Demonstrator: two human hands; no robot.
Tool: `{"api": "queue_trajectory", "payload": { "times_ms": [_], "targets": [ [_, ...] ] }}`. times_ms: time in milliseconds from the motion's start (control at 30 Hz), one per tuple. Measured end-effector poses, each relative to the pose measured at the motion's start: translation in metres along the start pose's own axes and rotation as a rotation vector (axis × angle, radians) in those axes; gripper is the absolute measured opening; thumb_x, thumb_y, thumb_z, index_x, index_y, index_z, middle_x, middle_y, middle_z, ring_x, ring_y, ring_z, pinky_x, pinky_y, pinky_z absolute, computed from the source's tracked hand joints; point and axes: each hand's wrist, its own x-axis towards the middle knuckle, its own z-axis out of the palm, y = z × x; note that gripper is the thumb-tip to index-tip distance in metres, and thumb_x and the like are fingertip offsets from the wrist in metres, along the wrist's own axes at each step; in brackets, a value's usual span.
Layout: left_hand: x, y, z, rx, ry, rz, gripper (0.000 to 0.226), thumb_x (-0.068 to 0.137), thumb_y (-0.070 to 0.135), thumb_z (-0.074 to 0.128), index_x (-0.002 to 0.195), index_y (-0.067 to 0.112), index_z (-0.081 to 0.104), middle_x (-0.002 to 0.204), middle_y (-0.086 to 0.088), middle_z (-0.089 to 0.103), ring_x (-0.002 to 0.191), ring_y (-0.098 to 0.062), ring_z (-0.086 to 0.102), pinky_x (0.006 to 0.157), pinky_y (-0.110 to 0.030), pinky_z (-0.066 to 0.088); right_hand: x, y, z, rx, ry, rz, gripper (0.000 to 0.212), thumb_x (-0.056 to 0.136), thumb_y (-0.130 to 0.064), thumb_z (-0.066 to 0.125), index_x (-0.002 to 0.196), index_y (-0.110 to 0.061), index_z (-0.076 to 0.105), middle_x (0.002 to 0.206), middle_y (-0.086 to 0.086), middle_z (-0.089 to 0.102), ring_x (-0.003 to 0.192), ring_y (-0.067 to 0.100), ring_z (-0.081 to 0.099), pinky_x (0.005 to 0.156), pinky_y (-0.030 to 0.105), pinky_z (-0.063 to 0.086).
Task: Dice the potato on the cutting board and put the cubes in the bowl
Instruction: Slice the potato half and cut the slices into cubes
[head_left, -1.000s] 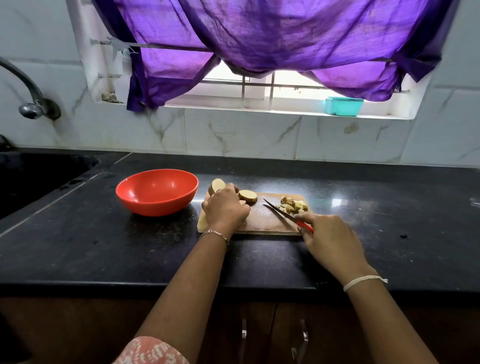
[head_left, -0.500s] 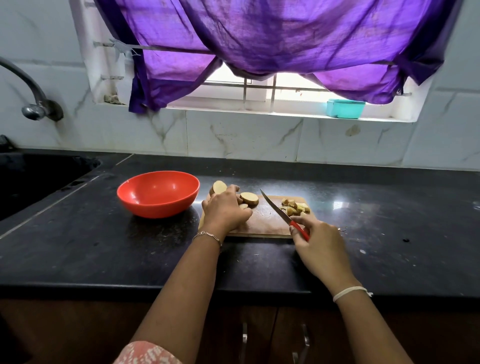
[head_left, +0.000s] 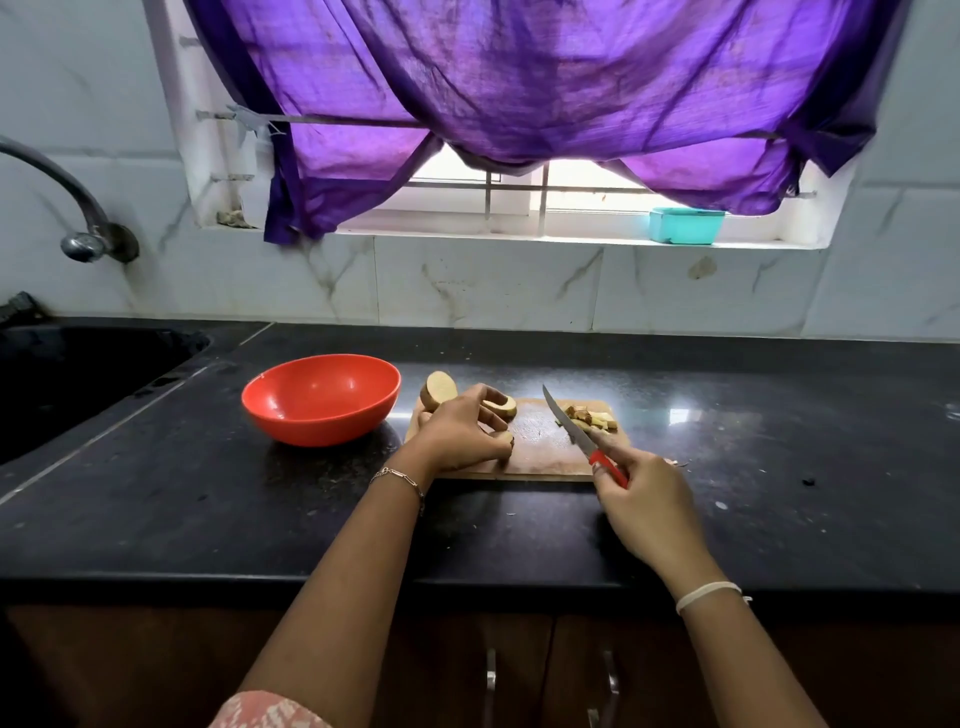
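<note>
Mid-counter board (head_left: 540, 449): left hand (head_left: 457, 434) seemingly pinches slice (head_left: 507, 440); right hand (head_left: 649, 512) grips knife (head_left: 571, 428).

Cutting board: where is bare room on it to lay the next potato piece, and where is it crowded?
Free: the middle of the cutting board, between the left hand with its potato piece and the knife. Crowded: the far right corner with the cubes, and the far left with the potato slices.

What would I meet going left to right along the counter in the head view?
Sink → red bowl → left hand pinching a potato piece → right hand gripping the knife. The potato cubes overlap the blade, so they are left out.
</note>
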Motion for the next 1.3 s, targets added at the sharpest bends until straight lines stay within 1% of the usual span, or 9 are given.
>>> {"api": "queue_trajectory", "payload": {
  "times_ms": [67,133,200,333,533,733,833,1033,1300],
  "targets": [
    [0.0,0.003,0.002,-0.025,-0.008,0.006,0.056,0.059,0.036,0.067,0.113,0.034,0.051,0.089,0.022,0.065,0.093,-0.003,0.062,0.1,-0.045,0.043,-0.007,-0.005,0.0,-0.055,0.015,-0.028,0.044,0.093,-0.015,0.056,0.128,-0.04,0.057,0.06,-0.008,0.054,0.046,0.005,0.042,0.045,0.013,0.036],
    [0.001,0.005,0.003,-0.046,-0.008,0.017,0.06,0.061,0.032,0.072,0.118,0.029,0.051,0.092,0.015,0.066,0.092,-0.006,0.063,0.098,-0.043,0.047,-0.013,-0.008,0.002,-0.112,0.04,-0.071,0.046,0.093,-0.015,0.055,0.13,-0.042,0.055,0.091,-0.002,0.068,0.053,0.004,0.046,0.05,0.012,0.035],
    [0.002,0.008,0.004,-0.069,-0.013,0.024,0.059,0.069,0.023,0.075,0.122,0.024,0.05,0.096,0.009,0.065,0.093,-0.008,0.063,0.095,-0.04,0.05,-0.017,-0.012,0.004,-0.187,0.06,-0.105,0.046,0.094,-0.017,0.052,0.134,-0.041,0.052,0.115,0.0,0.065,0.067,0.01,0.055,0.062,0.019,0.043],
    [0.005,0.019,0.011,-0.057,-0.029,0.062,0.062,0.065,0.029,0.073,0.123,0.028,0.05,0.093,0.014,0.064,0.095,-0.01,0.062,0.098,-0.041,0.047,-0.022,-0.017,0.005,-0.28,0.075,-0.134,0.046,0.096,-0.019,0.047,0.138,-0.039,0.049,0.127,-0.007,0.061,0.093,0.018,0.063,0.077,0.028,0.051],
    [0.013,0.031,0.026,-0.067,-0.067,0.115,0.056,0.071,0.025,0.072,0.121,0.033,0.047,0.097,0.014,0.066,0.093,-0.008,0.064,0.101,-0.045,0.042,-0.018,-0.013,0.006,-0.247,0.099,-0.097,0.047,0.094,-0.016,0.049,0.136,-0.037,0.052,0.11,0.002,0.068,0.086,0.021,0.063,0.071,0.03,0.05],
    [0.011,0.02,0.02,0.067,-0.049,0.078,0.074,0.065,0.05,0.069,0.132,0.023,0.053,0.117,0.008,0.06,0.114,-0.012,0.055,0.107,-0.042,0.038,-0.02,-0.016,0.008,-0.353,0.084,-0.125,0.05,0.096,-0.022,0.045,0.142,-0.041,0.042,0.131,-0.005,0.059,0.097,0.021,0.064,0.081,0.033,0.051],
    [0.01,0.011,0.019,0.048,-0.061,0.103,0.054,0.08,0.041,0.071,0.129,0.021,0.059,0.128,0.006,0.061,0.116,-0.007,0.056,0.11,-0.039,0.037,-0.029,-0.018,0.008,-0.422,0.062,-0.131,0.051,0.098,-0.027,0.042,0.147,-0.039,0.034,0.13,-0.005,0.059,0.104,0.019,0.062,0.085,0.031,0.05],
    [0.012,0.01,0.02,0.124,-0.026,0.111,0.046,0.076,0.058,0.069,0.115,0.032,0.068,0.1,0.016,0.059,0.106,-0.005,0.057,0.103,-0.042,0.04,-0.035,-0.018,0.01,-0.442,0.062,-0.15,0.051,0.098,-0.029,0.04,0.148,-0.039,0.031,0.123,-0.007,0.062,0.103,0.017,0.062,0.083,0.03,0.049],
    [0.011,0.013,0.023,0.238,0.07,0.124,0.041,0.076,0.062,0.066,0.109,0.037,0.068,0.113,0.012,0.064,0.112,-0.01,0.054,0.101,-0.042,0.037,-0.036,-0.021,0.01,-0.449,0.047,-0.159,0.051,0.097,-0.031,0.04,0.147,-0.04,0.033,0.125,-0.007,0.061,0.104,0.019,0.061,0.084,0.032,0.049]
  ]
}}
